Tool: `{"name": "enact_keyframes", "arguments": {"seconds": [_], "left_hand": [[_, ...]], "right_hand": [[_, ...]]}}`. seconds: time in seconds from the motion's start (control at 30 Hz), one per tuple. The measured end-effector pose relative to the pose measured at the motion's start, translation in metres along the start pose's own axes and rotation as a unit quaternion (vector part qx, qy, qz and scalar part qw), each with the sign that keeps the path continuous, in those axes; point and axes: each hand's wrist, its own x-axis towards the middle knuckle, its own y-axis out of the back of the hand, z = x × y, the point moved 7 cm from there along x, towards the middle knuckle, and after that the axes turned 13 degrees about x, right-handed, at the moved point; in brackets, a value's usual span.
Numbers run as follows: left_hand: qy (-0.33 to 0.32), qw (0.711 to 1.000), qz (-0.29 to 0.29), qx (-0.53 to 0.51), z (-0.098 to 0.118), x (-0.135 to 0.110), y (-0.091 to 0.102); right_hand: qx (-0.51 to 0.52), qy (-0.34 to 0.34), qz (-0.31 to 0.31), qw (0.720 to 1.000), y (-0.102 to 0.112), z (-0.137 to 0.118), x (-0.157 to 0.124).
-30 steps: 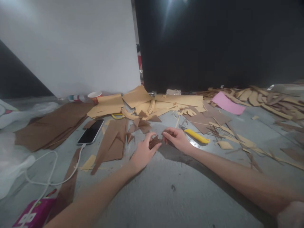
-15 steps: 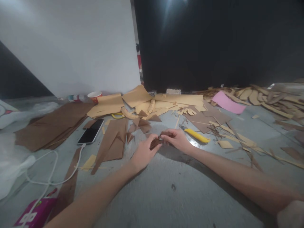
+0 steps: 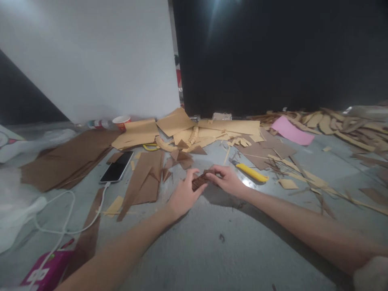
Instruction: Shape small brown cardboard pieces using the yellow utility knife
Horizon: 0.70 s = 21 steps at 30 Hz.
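Both my hands meet over the grey floor [image 3: 212, 242] at the middle of the view. A small dark brown corrugated cardboard piece [image 3: 200, 182] is pinched between them. My left hand [image 3: 183, 194] grips its left end with thumb and fingers. My right hand [image 3: 227, 179] holds its right end, fingers curled over it. A yellow utility knife [image 3: 251, 172] lies just right of my right hand. Brown cardboard triangles [image 3: 180, 158] lie just beyond my left hand.
A phone [image 3: 117, 167] on a white cable [image 3: 60, 230] lies at left beside brown cardboard sheets [image 3: 66, 159]. Tan sheets [image 3: 176, 123], a paper cup [image 3: 121, 121] and a pink sheet [image 3: 291, 131] sit by the wall. Strips and scraps [image 3: 339, 129] spread right. A pink box [image 3: 45, 275] is near left.
The piece between my hands has been folded or pressed from an open angular shape into a flatter compact one. My hands have drawn closer together.
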Motion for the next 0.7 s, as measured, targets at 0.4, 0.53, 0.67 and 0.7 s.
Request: {"name": "enact_keyframes", "arguments": {"seconds": [0.4, 0.53, 0.67, 0.7], "left_hand": [[-0.033, 0.998, -0.043, 0.035, 0.009, -0.003, -0.003], [-0.022, 1.000, -0.018, 0.010, 0.005, -0.003, -0.001], [-0.015, 0.999, 0.020, -0.035, 0.000, -0.001, 0.001], [-0.016, 0.998, 0.027, -0.047, -0.001, 0.000, 0.002]], "right_hand": [[-0.082, 0.065, -0.062, 0.993, -0.011, -0.003, -0.005], [-0.074, 0.051, -0.034, 0.995, -0.008, -0.003, -0.004], [-0.061, 0.072, -0.020, 0.995, -0.007, -0.009, -0.006], [-0.060, 0.084, -0.015, 0.994, -0.007, -0.010, -0.007]]}}
